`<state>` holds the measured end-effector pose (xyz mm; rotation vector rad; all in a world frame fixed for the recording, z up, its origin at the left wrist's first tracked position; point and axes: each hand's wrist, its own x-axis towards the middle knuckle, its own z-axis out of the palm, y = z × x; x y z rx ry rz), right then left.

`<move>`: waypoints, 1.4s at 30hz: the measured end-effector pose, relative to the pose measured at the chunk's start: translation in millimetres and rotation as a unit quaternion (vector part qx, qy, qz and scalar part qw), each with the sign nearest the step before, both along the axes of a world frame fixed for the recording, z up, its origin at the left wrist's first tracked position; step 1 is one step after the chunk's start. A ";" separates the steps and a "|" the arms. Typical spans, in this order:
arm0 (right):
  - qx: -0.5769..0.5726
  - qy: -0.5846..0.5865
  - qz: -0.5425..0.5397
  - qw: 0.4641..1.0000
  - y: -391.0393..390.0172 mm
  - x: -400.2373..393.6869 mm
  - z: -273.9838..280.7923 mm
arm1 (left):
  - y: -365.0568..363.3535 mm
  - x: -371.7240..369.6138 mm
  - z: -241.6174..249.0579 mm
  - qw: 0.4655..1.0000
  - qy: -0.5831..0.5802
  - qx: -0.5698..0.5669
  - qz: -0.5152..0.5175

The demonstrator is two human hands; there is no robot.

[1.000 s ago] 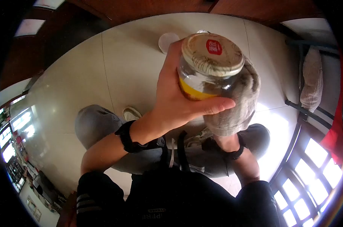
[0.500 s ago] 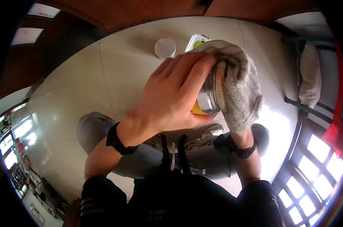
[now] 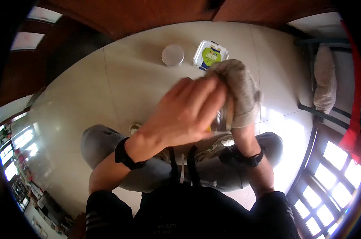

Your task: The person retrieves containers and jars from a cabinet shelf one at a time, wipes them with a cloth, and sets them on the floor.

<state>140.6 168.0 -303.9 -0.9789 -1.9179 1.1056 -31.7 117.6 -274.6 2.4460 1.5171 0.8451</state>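
Grey cloth [image 3: 244, 89] hid my right hand [image 3: 244, 134], fingers unreadable; left hand [image 3: 178, 115] fingers clamped the jar [image 3: 219, 120], one o'clock, lid [image 3: 230, 113] on.

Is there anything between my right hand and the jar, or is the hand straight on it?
Yes, the grey cloth covers your right hand and sits between it and the lid end of the jar. Nothing visible separates your left hand from the jar.

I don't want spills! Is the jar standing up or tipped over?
Tipped: the glass jar is sideways in the left hand, its lid facing the gray cloth.
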 end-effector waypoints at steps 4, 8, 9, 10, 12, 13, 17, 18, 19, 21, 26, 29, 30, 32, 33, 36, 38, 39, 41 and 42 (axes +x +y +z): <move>-0.067 -0.051 0.021 0.996 -11.7 -6.3 2.4 | 5.7 -5.9 10.7 0.999 0.030 -0.039 -0.010; -0.141 0.062 0.054 0.987 -8.5 2.2 -2.2 | -5.8 2.2 2.5 0.998 0.053 0.025 -0.034; -0.145 0.116 0.027 0.982 -8.4 -0.7 3.8 | -8.3 5.5 -0.5 0.996 0.059 0.050 -0.037; -0.145 0.170 0.002 0.975 -8.3 -3.7 9.8 | -9.2 7.4 -0.1 0.995 0.068 0.066 -0.042; -0.225 0.237 0.002 0.945 -3.6 -6.5 23.0 | -10.5 6.9 -0.9 0.991 0.086 0.091 -0.055; -0.267 0.263 0.005 0.927 -1.0 -5.1 20.5 | -10.4 6.7 -0.7 0.988 0.096 0.105 -0.062; -0.376 0.400 0.072 0.833 2.9 -2.7 15.3 | -10.9 5.4 -0.9 0.983 0.051 0.174 -0.008; -0.366 0.394 0.066 0.841 -3.0 -4.7 17.3 | -9.7 3.2 7.7 0.988 -0.009 0.153 0.019; -0.349 0.379 0.059 0.855 -9.2 -6.4 18.2 | -8.8 -1.5 15.1 0.991 -0.073 0.103 0.031; -0.286 0.308 0.059 0.905 -20.6 -4.8 7.3 | -3.7 -10.1 25.7 0.975 -0.208 0.055 0.052; -0.191 0.182 0.058 0.963 -35.4 -10.5 -0.6 | 6.7 -11.4 11.6 0.870 -0.492 -0.011 0.008; -0.180 0.161 0.027 0.970 -35.9 -6.4 -18.6 | 9.4 -14.1 6.5 0.883 -0.468 -0.044 0.002; -0.203 0.155 0.003 0.967 -36.1 -6.1 -18.5 | 6.1 -3.6 3.3 0.830 -0.547 -0.104 -0.024; -0.262 0.147 -0.042 0.953 -36.0 -4.3 -11.5 | 2.0 1.9 2.7 0.879 -0.463 -0.102 -0.048; -0.380 0.249 -0.050 0.889 -32.1 -1.7 -4.8 | 1.9 2.3 2.2 0.901 -0.414 -0.109 -0.073; -0.450 0.327 -0.028 0.831 -21.9 -4.8 -3.1 | 8.9 1.1 -9.6 0.882 -0.451 -0.121 -0.064; -0.427 0.298 -0.070 0.851 -22.6 -12.0 1.1 | 15.3 -5.8 -4.6 0.904 -0.412 -0.107 -0.032; -0.344 0.259 -0.081 0.899 -22.9 -14.5 0.4 | 18.5 -8.3 -2.7 0.920 -0.382 -0.083 -0.010; -0.173 0.170 -0.112 0.964 -28.5 -17.1 -4.8 | 20.2 -10.0 -0.2 0.944 -0.325 -0.044 0.035; -0.159 0.154 -0.122 0.968 -27.7 -16.4 -6.3 | 20.3 -7.8 -0.4 0.927 -0.371 -0.051 0.025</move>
